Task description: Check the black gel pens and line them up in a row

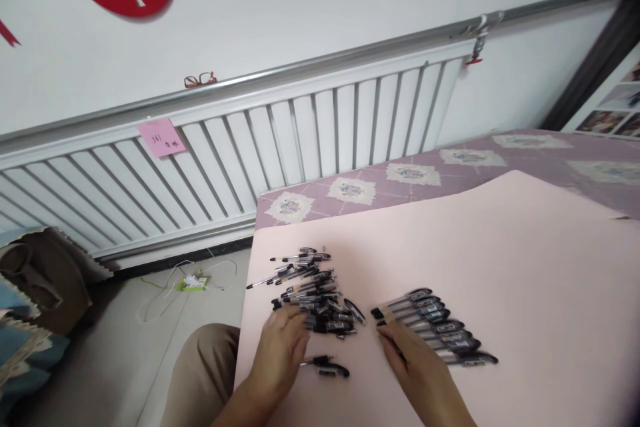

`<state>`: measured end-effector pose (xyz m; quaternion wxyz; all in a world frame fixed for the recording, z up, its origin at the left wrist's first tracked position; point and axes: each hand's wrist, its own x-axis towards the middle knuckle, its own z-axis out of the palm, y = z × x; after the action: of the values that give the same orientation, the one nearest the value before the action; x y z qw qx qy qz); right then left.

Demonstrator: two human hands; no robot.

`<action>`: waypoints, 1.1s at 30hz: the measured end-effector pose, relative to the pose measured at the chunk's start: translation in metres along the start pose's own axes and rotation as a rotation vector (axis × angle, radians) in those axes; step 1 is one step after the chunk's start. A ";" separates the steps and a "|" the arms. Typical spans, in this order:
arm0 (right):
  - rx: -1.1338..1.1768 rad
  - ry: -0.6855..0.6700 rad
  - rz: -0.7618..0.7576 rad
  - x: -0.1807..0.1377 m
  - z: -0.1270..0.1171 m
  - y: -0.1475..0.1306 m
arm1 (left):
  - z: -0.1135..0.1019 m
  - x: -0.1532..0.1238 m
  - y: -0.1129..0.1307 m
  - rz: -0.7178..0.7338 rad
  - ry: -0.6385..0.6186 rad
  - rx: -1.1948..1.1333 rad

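A loose heap of black pens and caps [313,293] lies on a pale pink sheet [500,280]. My left hand [280,350] rests at the heap's near edge, fingers curled over some pens; what they grip is hidden. A single pen with a cap beside it [327,365] lies just right of that hand. To the right, several capped pens sit in a tidy row [435,327]. My right hand [417,367] lies flat, fingers stretched toward the near end of that row, holding nothing.
The pink sheet covers a bed with a purple patterned cover [410,177]. A white radiator [250,153] with a pink note [161,137] runs along the wall. Red glasses [200,80] sit on the pipe above. A power strip with cables [193,280] lies on the floor.
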<state>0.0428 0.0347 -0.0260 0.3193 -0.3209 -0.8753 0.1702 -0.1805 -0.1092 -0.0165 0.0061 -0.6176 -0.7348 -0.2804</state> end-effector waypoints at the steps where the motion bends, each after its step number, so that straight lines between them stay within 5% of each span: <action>1: -0.008 0.011 -0.006 0.000 0.001 0.001 | 0.000 0.005 -0.007 -0.006 0.013 0.025; 17: -0.061 0.001 -0.056 -0.001 0.006 0.006 | 0.006 0.019 -0.042 -0.081 0.024 0.047; 25: -0.050 0.000 -0.053 0.001 0.006 0.003 | -0.004 0.068 -0.056 -0.152 -0.095 0.070; 33: -0.025 -0.012 -0.029 0.002 0.001 0.000 | -0.004 0.075 -0.056 -0.167 -0.202 0.070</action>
<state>0.0409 0.0357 -0.0260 0.3122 -0.3109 -0.8839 0.1565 -0.2508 -0.0471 -0.0093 -0.0699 -0.5789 -0.7897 -0.1907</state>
